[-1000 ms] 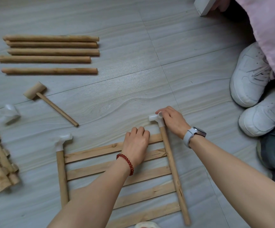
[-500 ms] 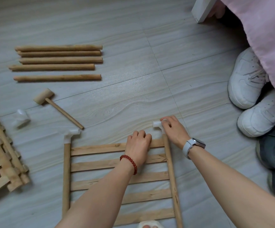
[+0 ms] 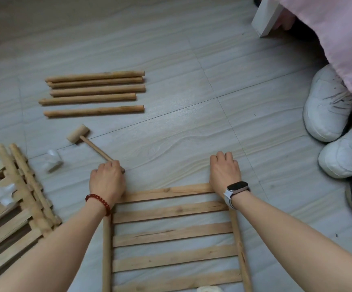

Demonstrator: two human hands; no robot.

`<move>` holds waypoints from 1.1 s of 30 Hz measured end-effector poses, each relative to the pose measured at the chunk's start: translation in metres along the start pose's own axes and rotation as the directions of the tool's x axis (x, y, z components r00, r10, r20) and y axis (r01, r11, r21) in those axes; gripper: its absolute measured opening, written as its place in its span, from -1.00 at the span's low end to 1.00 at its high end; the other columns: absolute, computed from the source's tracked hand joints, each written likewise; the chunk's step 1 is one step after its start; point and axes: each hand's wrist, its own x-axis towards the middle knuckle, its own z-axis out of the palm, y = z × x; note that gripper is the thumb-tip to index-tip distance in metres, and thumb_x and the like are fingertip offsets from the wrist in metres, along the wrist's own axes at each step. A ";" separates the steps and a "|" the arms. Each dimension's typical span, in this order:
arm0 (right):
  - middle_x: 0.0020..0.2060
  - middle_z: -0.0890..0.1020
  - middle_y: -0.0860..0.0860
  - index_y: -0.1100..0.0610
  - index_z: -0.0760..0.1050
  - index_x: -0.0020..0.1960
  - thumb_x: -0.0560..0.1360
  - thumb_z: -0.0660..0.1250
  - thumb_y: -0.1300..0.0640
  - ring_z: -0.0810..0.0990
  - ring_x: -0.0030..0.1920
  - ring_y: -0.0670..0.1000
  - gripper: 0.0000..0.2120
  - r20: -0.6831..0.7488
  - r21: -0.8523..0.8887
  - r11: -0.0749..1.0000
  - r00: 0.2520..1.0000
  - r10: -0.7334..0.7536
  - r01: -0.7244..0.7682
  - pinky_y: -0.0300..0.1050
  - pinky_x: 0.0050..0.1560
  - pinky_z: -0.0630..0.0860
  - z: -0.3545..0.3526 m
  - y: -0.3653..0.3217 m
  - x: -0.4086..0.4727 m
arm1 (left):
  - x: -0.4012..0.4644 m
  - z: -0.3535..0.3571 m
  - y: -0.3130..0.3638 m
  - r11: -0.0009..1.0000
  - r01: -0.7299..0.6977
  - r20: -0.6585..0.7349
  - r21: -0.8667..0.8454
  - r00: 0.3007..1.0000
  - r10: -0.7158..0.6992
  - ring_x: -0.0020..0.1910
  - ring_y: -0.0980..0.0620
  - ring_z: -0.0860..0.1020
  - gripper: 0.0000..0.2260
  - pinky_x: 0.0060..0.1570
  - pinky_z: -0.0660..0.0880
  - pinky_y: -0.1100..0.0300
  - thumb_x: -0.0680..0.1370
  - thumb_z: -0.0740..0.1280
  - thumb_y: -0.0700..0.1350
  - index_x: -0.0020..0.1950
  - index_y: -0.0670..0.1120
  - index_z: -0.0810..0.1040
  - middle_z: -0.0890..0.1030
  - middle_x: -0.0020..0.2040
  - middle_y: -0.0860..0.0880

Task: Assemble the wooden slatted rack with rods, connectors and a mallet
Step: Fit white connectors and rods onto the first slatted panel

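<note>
Slatted panel (image 3: 175,232) flat on the floor, lower centre. Left hand (image 3: 107,180) curls over its upper left corner, right hand (image 3: 224,172) over the upper right; whatever lies beneath is hidden. Mallet (image 3: 87,142) just above left, five rods (image 3: 95,93) upper left.

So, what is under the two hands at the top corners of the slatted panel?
Each hand, left and right, covers a top corner of the slatted panel. Only the top slat between them shows; whatever sits on the rail ends beneath is hidden.
</note>
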 end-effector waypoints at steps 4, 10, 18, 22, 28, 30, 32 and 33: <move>-0.12 0.51 0.25 0.35 0.49 -0.08 0.26 0.26 0.47 0.48 -0.05 0.28 -0.76 -0.062 0.071 0.996 0.997 0.053 -0.048 0.00 -0.20 0.30 0.007 -0.001 0.001 | -0.006 0.004 -0.009 0.992 -0.106 -0.016 -0.074 0.994 0.105 -0.15 -0.29 0.52 -0.88 -0.25 0.44 -0.05 0.40 0.41 -0.30 -0.12 -0.28 0.51 0.57 -0.18 -0.28; -0.28 0.52 0.25 0.36 0.50 -0.24 0.13 0.41 0.49 0.51 -0.24 0.29 -0.78 -0.083 0.127 0.989 0.993 0.084 -0.073 -0.05 -0.35 0.29 0.012 -0.003 0.003 | -0.010 0.007 -0.020 0.979 -0.167 -0.091 -0.121 0.983 0.157 -0.37 -0.23 0.49 -0.73 -0.47 0.38 0.08 0.18 0.50 -0.43 -0.23 -0.25 0.50 0.49 -0.39 -0.20; 0.01 0.51 0.20 0.33 0.49 0.04 0.39 0.26 0.35 0.43 0.07 0.24 -0.77 0.051 0.088 0.988 0.991 0.121 -0.125 -0.01 -0.11 0.35 0.011 -0.008 0.001 | -0.015 0.015 -0.029 0.978 -0.132 -0.062 -0.160 0.990 0.124 -0.18 -0.23 0.48 -0.88 -0.34 0.30 0.09 0.38 0.35 -0.38 -0.13 -0.23 0.48 0.51 -0.23 -0.20; 0.16 0.48 0.06 0.18 0.45 0.19 0.49 0.16 0.19 0.39 0.20 0.11 -0.71 0.140 -0.100 0.990 0.984 0.112 -0.098 -0.06 0.14 0.28 -0.008 -0.007 0.000 | -0.007 -0.001 -0.024 0.990 -0.061 0.113 -0.127 0.991 0.075 0.08 -0.10 0.45 -0.83 -0.09 0.41 0.09 0.57 0.18 -0.14 0.11 -0.15 0.46 0.53 0.04 -0.11; 0.28 0.45 0.06 0.13 0.38 0.30 0.54 0.09 0.14 0.25 0.39 0.12 -0.65 0.251 -0.222 0.971 0.968 -0.029 0.087 0.16 0.45 -0.01 -0.032 -0.053 0.005 | -0.019 -0.025 -0.054 0.958 -0.238 0.092 -0.159 0.963 0.254 0.31 -0.07 0.37 -0.63 0.25 0.33 0.09 0.57 0.20 -0.08 0.37 -0.06 0.39 0.40 0.34 -0.06; 0.32 0.41 0.08 0.13 0.34 0.36 0.56 0.08 0.14 0.28 0.37 0.12 -0.62 0.292 -0.116 0.970 0.941 -0.172 0.213 0.07 0.42 0.09 -0.035 -0.089 0.004 | -0.032 -0.036 -0.086 0.965 -0.164 0.003 -0.206 0.986 0.168 0.32 -0.06 0.37 -0.65 0.28 0.31 0.07 0.57 0.23 -0.08 0.36 -0.05 0.42 0.41 0.34 -0.05; 0.30 0.42 0.11 0.14 0.35 0.37 0.56 0.07 0.15 0.34 0.32 0.13 -0.61 0.346 -0.022 0.941 0.885 -0.311 0.339 -0.01 0.32 0.24 -0.038 -0.125 0.002 | -0.043 -0.043 -0.120 0.953 -0.015 -0.044 -0.302 0.999 0.002 0.30 -0.07 0.38 -0.67 0.28 0.35 0.02 0.57 0.24 -0.10 0.34 -0.08 0.44 0.43 0.31 -0.07; 0.29 0.44 0.12 0.14 0.35 0.37 0.57 0.06 0.16 0.36 0.30 0.14 -0.62 0.360 0.030 0.923 0.857 -0.368 0.384 -0.02 0.26 0.30 -0.040 -0.143 0.001 | -0.050 -0.045 -0.138 0.931 0.078 -0.041 -0.355 0.994 -0.099 0.30 -0.10 0.37 -0.66 0.28 0.35 0.01 0.57 0.24 -0.12 0.35 -0.10 0.42 0.42 0.32 -0.10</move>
